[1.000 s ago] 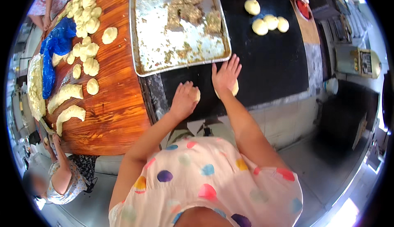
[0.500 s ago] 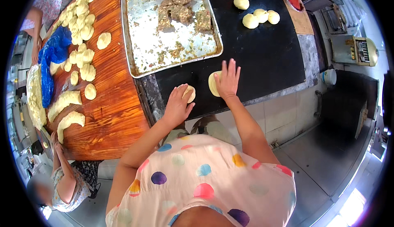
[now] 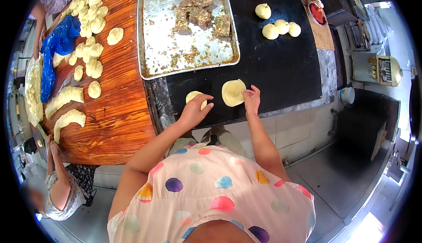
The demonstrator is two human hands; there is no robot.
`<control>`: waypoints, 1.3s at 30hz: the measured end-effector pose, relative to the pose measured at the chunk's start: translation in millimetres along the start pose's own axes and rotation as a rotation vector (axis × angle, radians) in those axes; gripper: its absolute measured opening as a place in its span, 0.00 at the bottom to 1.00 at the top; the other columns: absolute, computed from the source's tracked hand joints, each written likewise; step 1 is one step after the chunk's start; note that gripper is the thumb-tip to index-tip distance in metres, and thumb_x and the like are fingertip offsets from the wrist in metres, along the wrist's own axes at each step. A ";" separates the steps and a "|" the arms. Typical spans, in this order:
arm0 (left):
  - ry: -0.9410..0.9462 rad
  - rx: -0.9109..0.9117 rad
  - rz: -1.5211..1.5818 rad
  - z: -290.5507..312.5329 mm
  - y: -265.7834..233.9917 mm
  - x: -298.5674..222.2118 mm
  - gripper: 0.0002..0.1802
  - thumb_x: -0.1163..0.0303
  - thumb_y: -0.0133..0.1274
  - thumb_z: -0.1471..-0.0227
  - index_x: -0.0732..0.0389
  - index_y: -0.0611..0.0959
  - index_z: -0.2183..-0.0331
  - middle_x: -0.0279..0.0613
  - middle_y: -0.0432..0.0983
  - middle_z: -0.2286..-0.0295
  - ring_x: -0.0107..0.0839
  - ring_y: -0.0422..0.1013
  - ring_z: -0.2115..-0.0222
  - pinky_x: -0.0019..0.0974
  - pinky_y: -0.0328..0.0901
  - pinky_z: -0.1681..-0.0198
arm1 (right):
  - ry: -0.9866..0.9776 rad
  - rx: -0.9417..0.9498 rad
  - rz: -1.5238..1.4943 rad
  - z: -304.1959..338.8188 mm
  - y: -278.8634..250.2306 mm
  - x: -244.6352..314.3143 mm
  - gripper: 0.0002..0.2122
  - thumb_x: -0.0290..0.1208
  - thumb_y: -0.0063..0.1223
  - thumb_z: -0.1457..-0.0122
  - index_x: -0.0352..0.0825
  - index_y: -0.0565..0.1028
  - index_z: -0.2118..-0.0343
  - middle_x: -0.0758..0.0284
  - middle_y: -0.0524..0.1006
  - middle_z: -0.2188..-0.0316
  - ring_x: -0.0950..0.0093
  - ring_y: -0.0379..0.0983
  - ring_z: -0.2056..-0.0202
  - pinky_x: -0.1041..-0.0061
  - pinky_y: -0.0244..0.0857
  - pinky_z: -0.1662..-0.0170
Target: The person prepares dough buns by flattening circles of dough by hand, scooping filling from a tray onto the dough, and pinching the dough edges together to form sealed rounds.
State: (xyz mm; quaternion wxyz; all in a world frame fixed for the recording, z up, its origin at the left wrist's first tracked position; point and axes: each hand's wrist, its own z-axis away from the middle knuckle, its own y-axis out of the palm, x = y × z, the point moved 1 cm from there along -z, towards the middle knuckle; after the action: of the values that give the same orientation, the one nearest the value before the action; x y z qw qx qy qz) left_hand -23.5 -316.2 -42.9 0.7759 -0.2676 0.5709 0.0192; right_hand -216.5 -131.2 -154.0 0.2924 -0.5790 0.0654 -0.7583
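Note:
A flattened round of pale dough (image 3: 232, 92) lies on the black worktop, its surface slightly wrinkled. My right hand (image 3: 252, 99) has its thumb and fingers closed at the right rim of this dough round. To the left is a second, smaller dough piece (image 3: 193, 97), partly covered by my left hand (image 3: 195, 112). The left fingers stretch across that piece toward the right, with the thumb held apart. Part of the smaller piece is hidden beneath them.
A metal tray (image 3: 145, 69) with blocks of chopped filling (image 3: 200, 7) stands beyond my hands. Several dough balls (image 3: 270, 31) sit on the black worktop (image 3: 285, 67). The wooden table (image 3: 123, 124) at left bears more dough and blue plastic (image 3: 59, 45). Co-workers stand leftward.
My right hand has gone from pressing flat on the dough round to gripping its right rim, uncovering most of it. My left hand has shifted slightly right and nearer me.

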 end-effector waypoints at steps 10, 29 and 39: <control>-0.500 0.051 0.727 -8.2 22.5 13.7 0.25 0.55 0.54 0.42 0.57 0.75 0.47 0.36 0.74 0.54 0.30 0.70 0.52 0.36 0.62 0.46 | -0.292 0.422 0.395 17.9 -1.0 84.2 0.14 0.34 0.67 0.56 0.31 0.75 0.72 0.61 0.74 0.73 0.64 0.75 0.73 0.68 0.68 0.67; -0.322 -0.491 1.418 25.1 -128.0 44.9 0.28 0.67 0.55 0.46 0.64 0.69 0.46 0.48 0.74 0.53 0.39 0.71 0.50 0.42 0.67 0.46 | -0.584 0.137 0.349 -83.7 284.9 200.4 0.31 0.34 0.63 0.50 0.30 0.65 0.44 0.54 0.74 0.52 0.62 0.72 0.51 0.66 0.66 0.47; -0.451 -0.585 1.386 49.2 -138.9 66.9 0.22 0.63 0.55 0.42 0.64 0.73 0.50 0.44 0.75 0.55 0.34 0.73 0.54 0.41 0.69 0.49 | -0.760 0.120 0.336 -55.9 295.9 207.9 0.30 0.30 0.67 0.54 0.33 0.65 0.48 0.55 0.69 0.51 0.57 0.66 0.48 0.63 0.62 0.46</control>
State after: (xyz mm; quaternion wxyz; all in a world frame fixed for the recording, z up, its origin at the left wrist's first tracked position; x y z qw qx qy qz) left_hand 89.3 -432.1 -38.1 0.5822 -0.0335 0.4081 0.7024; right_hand -191.9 -495.3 -126.9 0.4483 -0.7809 0.0021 -0.4349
